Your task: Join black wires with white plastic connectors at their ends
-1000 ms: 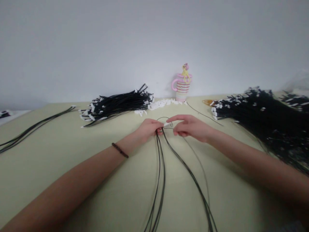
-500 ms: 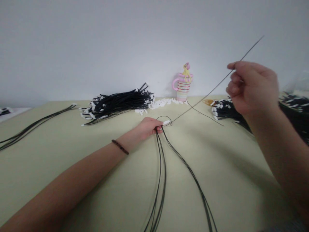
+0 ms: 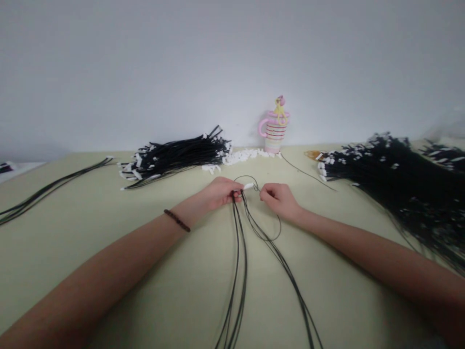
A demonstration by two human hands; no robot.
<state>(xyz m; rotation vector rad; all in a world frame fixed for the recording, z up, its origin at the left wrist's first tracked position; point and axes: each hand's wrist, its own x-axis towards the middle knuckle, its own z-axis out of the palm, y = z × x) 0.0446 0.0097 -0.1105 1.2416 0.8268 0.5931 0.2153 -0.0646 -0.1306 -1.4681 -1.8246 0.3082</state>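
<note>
My left hand [image 3: 222, 192] pinches several thin black cords [image 3: 244, 247] near their upper end, and the cords hang down toward me over the table. A small white piece [image 3: 249, 186] sticks out past my left fingertips. Around it runs a thin dark thread [image 3: 248, 176] in a loop. Just right of the white piece, my right hand [image 3: 279, 199] is closed on the thread close to that loop. The thread's loose length curves below my right hand and lies across the cords.
A bundle of black cords with white ends [image 3: 178, 154] lies at the back left, beside scattered white pieces [image 3: 245, 155]. A striped pink-handled mug [image 3: 275, 133] stands near the wall. A large black cord pile [image 3: 395, 179] covers the right side. More cords [image 3: 54, 186] lie far left.
My right hand has come down and left from high on the right to beside the white piece. The thread, stretched taut before, now droops in a curve. My left hand has barely moved.
</note>
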